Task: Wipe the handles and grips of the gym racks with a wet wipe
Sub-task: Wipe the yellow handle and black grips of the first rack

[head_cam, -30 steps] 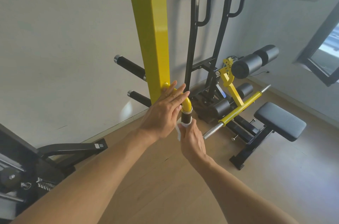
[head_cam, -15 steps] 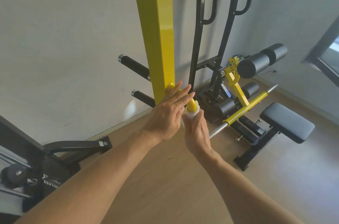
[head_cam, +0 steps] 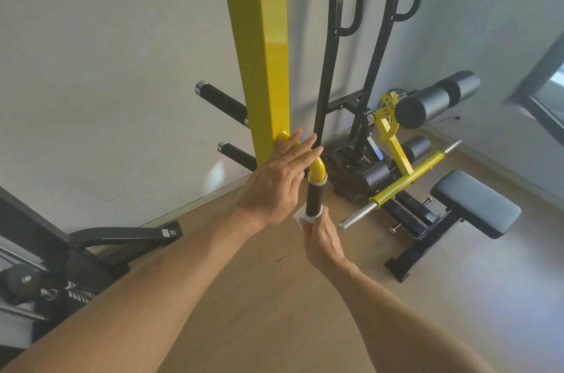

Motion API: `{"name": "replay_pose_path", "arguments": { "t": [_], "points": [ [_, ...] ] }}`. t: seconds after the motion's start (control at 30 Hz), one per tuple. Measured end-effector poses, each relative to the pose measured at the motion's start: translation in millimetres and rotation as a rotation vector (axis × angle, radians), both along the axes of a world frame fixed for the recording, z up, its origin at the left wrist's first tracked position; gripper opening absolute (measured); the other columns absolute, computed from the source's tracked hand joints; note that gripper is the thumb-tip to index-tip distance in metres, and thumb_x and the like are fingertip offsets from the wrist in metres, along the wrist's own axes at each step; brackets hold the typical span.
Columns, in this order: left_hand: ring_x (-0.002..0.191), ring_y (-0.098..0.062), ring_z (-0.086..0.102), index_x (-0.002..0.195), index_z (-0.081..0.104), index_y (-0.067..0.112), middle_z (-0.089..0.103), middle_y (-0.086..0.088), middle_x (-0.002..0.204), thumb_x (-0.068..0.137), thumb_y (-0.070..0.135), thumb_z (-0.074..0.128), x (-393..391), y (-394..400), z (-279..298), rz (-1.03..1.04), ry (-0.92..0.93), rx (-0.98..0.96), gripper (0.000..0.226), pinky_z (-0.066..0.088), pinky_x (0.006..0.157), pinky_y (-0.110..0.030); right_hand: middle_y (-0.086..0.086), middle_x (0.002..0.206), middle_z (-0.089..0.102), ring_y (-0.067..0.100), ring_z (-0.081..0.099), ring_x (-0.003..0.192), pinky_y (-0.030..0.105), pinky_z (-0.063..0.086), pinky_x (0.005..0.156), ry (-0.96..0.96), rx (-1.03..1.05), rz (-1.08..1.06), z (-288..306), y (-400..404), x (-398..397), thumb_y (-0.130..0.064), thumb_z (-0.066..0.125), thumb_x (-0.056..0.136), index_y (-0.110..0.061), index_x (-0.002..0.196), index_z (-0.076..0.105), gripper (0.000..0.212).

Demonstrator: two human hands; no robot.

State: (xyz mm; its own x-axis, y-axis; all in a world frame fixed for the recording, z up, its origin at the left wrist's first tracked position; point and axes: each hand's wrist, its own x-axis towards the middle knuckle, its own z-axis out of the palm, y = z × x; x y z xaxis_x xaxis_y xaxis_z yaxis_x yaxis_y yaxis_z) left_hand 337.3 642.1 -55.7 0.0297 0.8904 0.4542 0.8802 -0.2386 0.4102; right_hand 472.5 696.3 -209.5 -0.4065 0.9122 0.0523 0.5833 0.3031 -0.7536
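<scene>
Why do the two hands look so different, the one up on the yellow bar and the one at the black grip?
The left hand lies flat with straight fingers on the yellow curved bar; the right hand curls around the lower end of the black grip. The left hand holds nothing; the right hand holds a white wipe. The left hand sits higher; the right hand is lower. Both touch the same handle.

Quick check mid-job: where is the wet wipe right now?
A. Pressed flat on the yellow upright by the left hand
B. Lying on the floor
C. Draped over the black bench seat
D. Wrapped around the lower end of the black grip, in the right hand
D: the white wet wipe bunches around the bottom of the black grip, held there by the right hand.
</scene>
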Motion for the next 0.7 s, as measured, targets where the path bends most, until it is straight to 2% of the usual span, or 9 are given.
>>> {"name": "replay_pose_path", "arguments": {
  "t": [0.07, 0.2, 0.27, 0.37, 0.4, 0.53, 0.6, 0.63, 0.7],
  "points": [
    [0.152, -0.003, 0.003, 0.153, 0.034, 0.024, 0.024, 0.012, 0.162, 0.103, 0.011, 0.042, -1, 0, 0, -0.003, 0.002, -0.005, 0.052, 0.028, 0.120, -0.037, 0.006, 0.104, 0.061, 0.023, 0.057, 0.091, 0.031, 0.043, 0.072, -0.050, -0.045, -0.010, -9, 1, 4, -0.034, 0.052, 0.099, -0.024, 0.114, 0.039, 0.023],
    [0.152, -0.003, 0.003, 0.153, 0.034, 0.025, 0.024, 0.013, 0.162, 0.103, 0.009, 0.041, 0, 0, 1, -0.001, 0.010, 0.002, 0.053, 0.025, 0.118, -0.031, 0.003, 0.102, 0.058, 0.023, 0.055, 0.088, 0.033, 0.048, 0.074, 0.332, 0.175, 0.039, 48, 10, -9, -0.045, 0.046, 0.098, -0.026, 0.113, 0.039, 0.025],
    [0.152, -0.004, 0.003, 0.153, 0.033, 0.024, 0.024, 0.012, 0.162, 0.103, 0.009, 0.041, 1, 0, 0, 0.006, 0.010, 0.006, 0.053, 0.023, 0.119, -0.031, 0.004, 0.102, 0.058, 0.024, 0.055, 0.088, 0.031, 0.048, 0.074, 0.423, 0.140, 0.053, 49, 11, -9, -0.052, 0.043, 0.098, -0.022, 0.116, 0.042, 0.035],
    [0.152, -0.004, 0.003, 0.153, 0.035, 0.024, 0.025, 0.012, 0.162, 0.102, 0.007, 0.041, 2, 1, 1, 0.013, 0.009, 0.003, 0.054, 0.025, 0.118, -0.030, 0.004, 0.100, 0.059, 0.026, 0.057, 0.089, 0.034, 0.045, 0.070, 0.034, -0.019, 0.034, 9, 4, 3, -0.039, 0.050, 0.099, -0.024, 0.108, 0.039, 0.021],
    [0.152, -0.003, 0.003, 0.153, 0.035, 0.024, 0.025, 0.012, 0.162, 0.101, 0.006, 0.041, 2, 1, 1, 0.011, 0.010, 0.002, 0.054, 0.025, 0.118, -0.029, 0.004, 0.101, 0.060, 0.026, 0.058, 0.090, 0.034, 0.045, 0.070, -0.013, -0.037, 0.025, 3, 3, 5, -0.037, 0.051, 0.099, -0.025, 0.107, 0.038, 0.020],
    [0.152, -0.002, 0.002, 0.152, 0.035, 0.025, 0.025, 0.013, 0.162, 0.101, 0.004, 0.041, 2, 3, 1, 0.007, 0.019, 0.011, 0.056, 0.020, 0.115, -0.021, 0.003, 0.098, 0.060, 0.024, 0.058, 0.085, 0.037, 0.049, 0.071, 0.330, 0.196, 0.040, 54, 17, -6, -0.048, 0.043, 0.098, -0.025, 0.116, 0.040, 0.030],
    [0.152, -0.002, 0.002, 0.152, 0.036, 0.024, 0.025, 0.013, 0.162, 0.101, 0.004, 0.042, 2, 4, 0, 0.012, 0.017, 0.017, 0.055, 0.020, 0.114, -0.020, -0.001, 0.094, 0.059, 0.019, 0.056, 0.081, 0.036, 0.047, 0.071, 0.416, 0.227, 0.059, 63, 21, -10, -0.056, 0.038, 0.098, -0.020, 0.112, 0.044, 0.039],
    [0.152, -0.002, 0.002, 0.152, 0.036, 0.024, 0.025, 0.013, 0.162, 0.101, 0.005, 0.043, 3, 5, 0, 0.014, 0.010, 0.015, 0.055, 0.021, 0.114, -0.020, -0.003, 0.089, 0.057, 0.018, 0.054, 0.077, 0.038, 0.047, 0.068, 0.372, 0.180, 0.058, 53, 19, -7, -0.060, 0.037, 0.097, -0.019, 0.107, 0.044, 0.042],
    [0.151, -0.001, 0.002, 0.152, 0.035, 0.024, 0.024, 0.013, 0.162, 0.101, 0.005, 0.043, 3, 7, 0, 0.020, 0.002, 0.010, 0.056, 0.023, 0.116, -0.023, 0.000, 0.091, 0.058, 0.022, 0.056, 0.081, 0.039, 0.045, 0.068, 0.090, 0.052, 0.040, 28, 12, 2, -0.053, 0.044, 0.098, -0.022, 0.103, 0.041, 0.032]
  ]
}}
